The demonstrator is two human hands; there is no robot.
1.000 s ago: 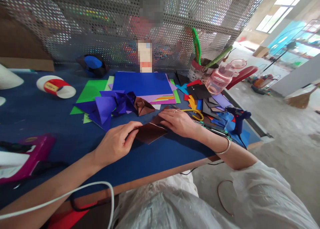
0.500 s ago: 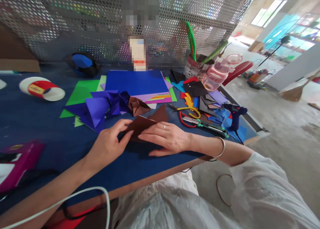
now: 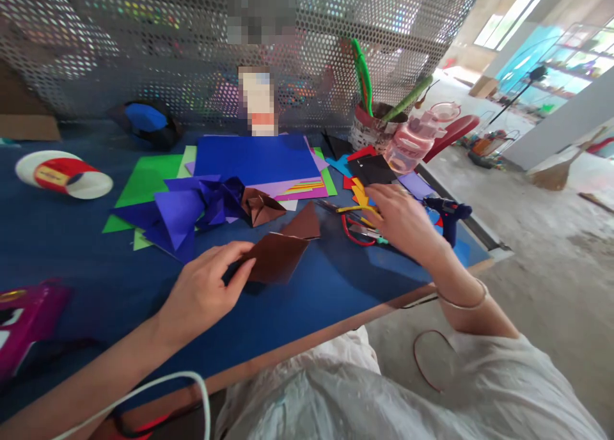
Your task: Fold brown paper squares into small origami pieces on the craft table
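A folded piece of brown paper (image 3: 275, 258) with a pointed flap at its upper right is pinched at its left edge between the thumb and fingers of my left hand (image 3: 206, 286). My right hand (image 3: 405, 222) is off the paper, fingers stretched out over the scissors (image 3: 357, 240) with yellow and red handles. Its fingertips are at the yellow handle; whether they touch it I cannot tell. A cutter knife (image 3: 367, 231) lies mostly hidden under that hand. Behind the paper sit a smaller folded brown piece (image 3: 263, 206) and folded purple paper shapes (image 3: 180, 213).
A blue sheet (image 3: 254, 158) tops a paper stack at the back. To the right are a glue gun (image 3: 448, 215), a pink bottle (image 3: 410, 146) and a pot (image 3: 369, 133). At left lie a tape roll (image 3: 62, 173) and a magenta object (image 3: 29, 325). A mesh panel (image 3: 201, 62) stands behind.
My right hand has let go of the brown paper and moved right, over the scissors and cutter knife. My left hand still holds the paper. The view has shifted slightly.
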